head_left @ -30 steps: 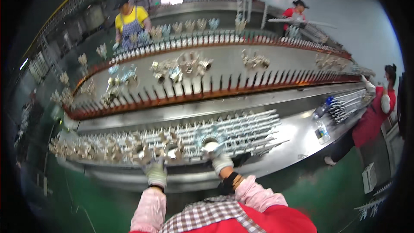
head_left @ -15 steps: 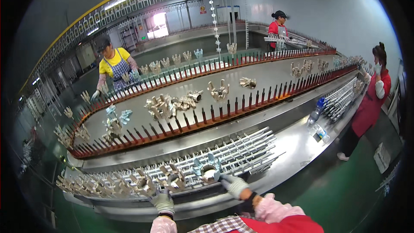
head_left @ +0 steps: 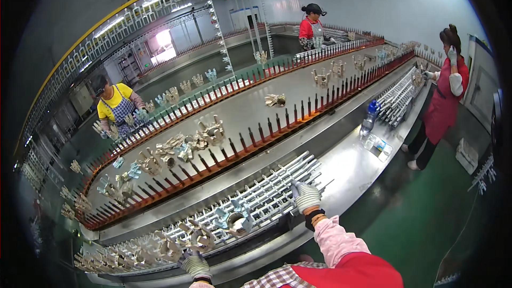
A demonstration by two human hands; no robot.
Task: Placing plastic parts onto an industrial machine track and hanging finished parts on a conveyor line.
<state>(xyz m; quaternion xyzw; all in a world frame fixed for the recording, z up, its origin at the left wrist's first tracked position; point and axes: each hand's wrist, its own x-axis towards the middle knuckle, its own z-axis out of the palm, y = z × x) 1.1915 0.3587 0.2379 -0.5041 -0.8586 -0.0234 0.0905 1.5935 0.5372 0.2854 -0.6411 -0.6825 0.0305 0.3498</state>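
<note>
A long metal rack (head_left: 272,185) of pale rods and small hooks lies along the near bench. Crown-shaped metal pieces with upright prongs, mostly tan, crowd its left half, and a bluish pronged piece (head_left: 234,220) sits toward the middle. My left hand (head_left: 193,264), in a striped grey-white glove, is closed at the rack's front edge beneath a tan pronged piece (head_left: 200,236); its fingertips are partly hidden. My right hand (head_left: 305,196), gloved alike, is closed over the rods near the rack's right end.
Behind the rack runs a looped conveyor (head_left: 224,166) with upright dark pins. Loose pronged pieces (head_left: 184,146) lie inside the loop. A blue-topped bottle (head_left: 369,117) and more rods (head_left: 397,96) are at right. A person in yellow (head_left: 116,102) and two in red work around the line.
My right hand has moved from beside the bluish piece to the rods farther right. The view has shifted right. The person in yellow has moved their hands closer to the pronged pieces.
</note>
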